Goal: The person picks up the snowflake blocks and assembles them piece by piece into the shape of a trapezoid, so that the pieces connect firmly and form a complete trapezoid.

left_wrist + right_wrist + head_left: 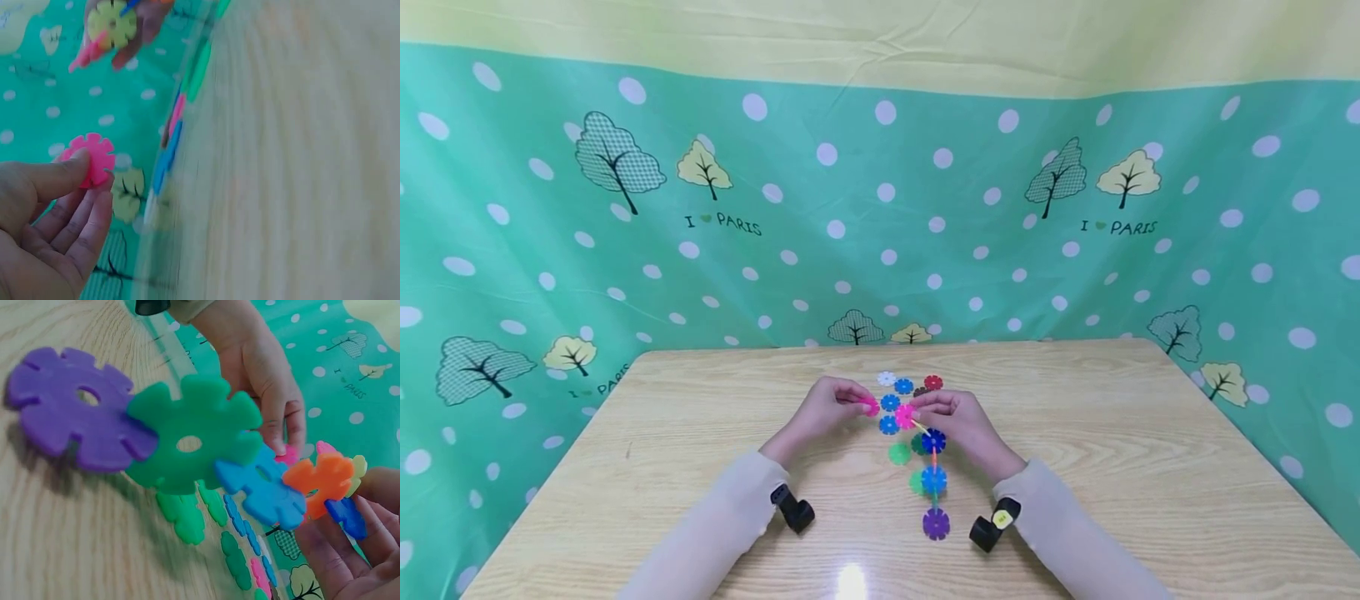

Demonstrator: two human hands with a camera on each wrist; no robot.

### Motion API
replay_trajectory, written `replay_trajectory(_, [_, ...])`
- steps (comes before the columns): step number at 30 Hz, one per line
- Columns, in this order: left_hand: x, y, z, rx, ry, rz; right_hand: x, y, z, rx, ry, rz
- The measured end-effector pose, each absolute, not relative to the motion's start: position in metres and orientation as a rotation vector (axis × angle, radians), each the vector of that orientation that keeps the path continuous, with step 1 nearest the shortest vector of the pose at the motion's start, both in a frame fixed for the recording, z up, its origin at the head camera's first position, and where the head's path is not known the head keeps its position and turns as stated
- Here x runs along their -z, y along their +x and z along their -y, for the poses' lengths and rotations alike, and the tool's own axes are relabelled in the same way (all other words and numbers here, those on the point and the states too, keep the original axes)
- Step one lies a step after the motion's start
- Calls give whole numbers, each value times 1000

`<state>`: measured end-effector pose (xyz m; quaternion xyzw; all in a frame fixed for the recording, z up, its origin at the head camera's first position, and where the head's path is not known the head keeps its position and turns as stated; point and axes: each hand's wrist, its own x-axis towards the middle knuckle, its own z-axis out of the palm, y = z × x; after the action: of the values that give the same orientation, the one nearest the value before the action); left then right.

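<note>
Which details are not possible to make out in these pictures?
Head view: part of the dark brown, round plastic disc, hidden by the right hand.
Right wrist view: part of the pale yellow, notched plastic disc, behind the orange, notched plastic disc.
Left wrist view: the blurred right hand, cut off by the top edge.

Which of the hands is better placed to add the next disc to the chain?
Probably the left hand: it pinches a single pink disc, apart from the chain. The right hand holds the chain near its pink end, so it seems better suited to steadying.
</note>
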<state>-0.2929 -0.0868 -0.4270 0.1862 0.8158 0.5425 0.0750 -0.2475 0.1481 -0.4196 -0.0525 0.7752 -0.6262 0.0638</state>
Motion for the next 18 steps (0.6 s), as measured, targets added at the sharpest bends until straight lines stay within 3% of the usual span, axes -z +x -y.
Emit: replay_trajectory(18, [409, -257, 67, -1841, 640, -2328, 411, -241, -144, 1835, -94, -2375])
